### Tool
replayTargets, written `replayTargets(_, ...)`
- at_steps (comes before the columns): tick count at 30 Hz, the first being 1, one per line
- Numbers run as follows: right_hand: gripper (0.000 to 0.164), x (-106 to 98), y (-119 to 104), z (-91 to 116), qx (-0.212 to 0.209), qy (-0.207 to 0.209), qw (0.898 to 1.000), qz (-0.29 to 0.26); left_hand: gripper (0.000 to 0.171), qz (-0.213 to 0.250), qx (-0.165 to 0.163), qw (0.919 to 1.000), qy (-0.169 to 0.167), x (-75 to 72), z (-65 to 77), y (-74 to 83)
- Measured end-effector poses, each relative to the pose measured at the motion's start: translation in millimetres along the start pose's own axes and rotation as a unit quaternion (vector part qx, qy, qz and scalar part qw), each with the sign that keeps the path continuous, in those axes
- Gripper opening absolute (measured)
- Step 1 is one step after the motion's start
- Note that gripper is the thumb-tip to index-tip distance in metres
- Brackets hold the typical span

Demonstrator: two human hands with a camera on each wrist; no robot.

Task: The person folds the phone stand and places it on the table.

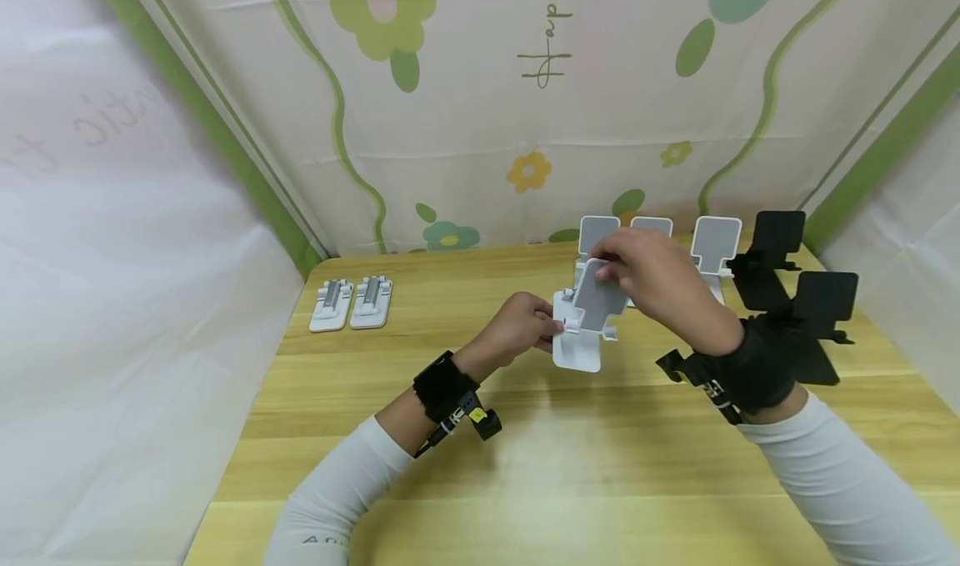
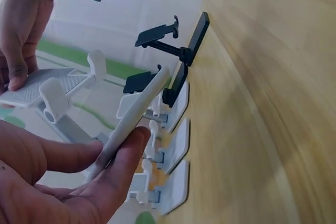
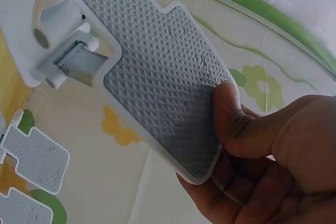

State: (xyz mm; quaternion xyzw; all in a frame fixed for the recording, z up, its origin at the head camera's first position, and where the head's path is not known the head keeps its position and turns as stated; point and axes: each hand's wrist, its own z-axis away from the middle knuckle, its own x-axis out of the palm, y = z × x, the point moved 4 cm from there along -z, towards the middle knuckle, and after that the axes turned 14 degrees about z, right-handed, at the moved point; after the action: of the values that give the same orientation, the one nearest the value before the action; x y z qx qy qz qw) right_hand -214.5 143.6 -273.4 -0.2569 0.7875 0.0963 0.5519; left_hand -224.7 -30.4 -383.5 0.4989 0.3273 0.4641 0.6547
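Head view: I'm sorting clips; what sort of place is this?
Probably a small fabric-screened workstation, though the wider room is unseen: a yellowish wood-grain table stands before a white flower-printed fabric hanging, and a grey-padded white folding stand is handled above the table.

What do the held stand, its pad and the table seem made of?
Stand: probably moulded plastic; smooth white surface, rounded edges.
Pad: perhaps rubber or silicone; matte grey, with raised bumps.
Table: wood or wood-look laminate, unclear which; grain bands, slight sheen.
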Motion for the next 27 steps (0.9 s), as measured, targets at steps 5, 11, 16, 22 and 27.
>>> replayTargets(5, 0.013, 3, -3, -3, -0.014, 0.010, 1.000, -0.002, 0.025, -0.006, -0.004, 1.0000, 0.004, -4.5, 1.8, -1.6)
replayTargets(11, 0.018, 5, -5, -7, -0.013, -0.004, 0.999, -0.052, 0.024, -0.008, 0.001, 0.9997, 0.023, -13.6, 6.3, 1.4)
replayTargets(16, 0.045, 9, 0, -11, 0.024, -0.037, 0.989, -0.141, 0.024, 0.013, -0.007, 0.9996, 0.024, -22.3, 8.8, 7.4)
replayTargets(22, 0.067, 24, 9, -15, 0.062, -0.110, 0.955, -0.267, 0.026, 0.033, -0.005, 0.9994, 0.007, -27.0, 14.4, 15.3)
replayTargets(27, 0.060, 38, 13, -16, 0.082, -0.125, 0.929, -0.338, 0.026, 0.042, -0.009, 0.9991, -0.002, -26.1, 18.3, 16.8)
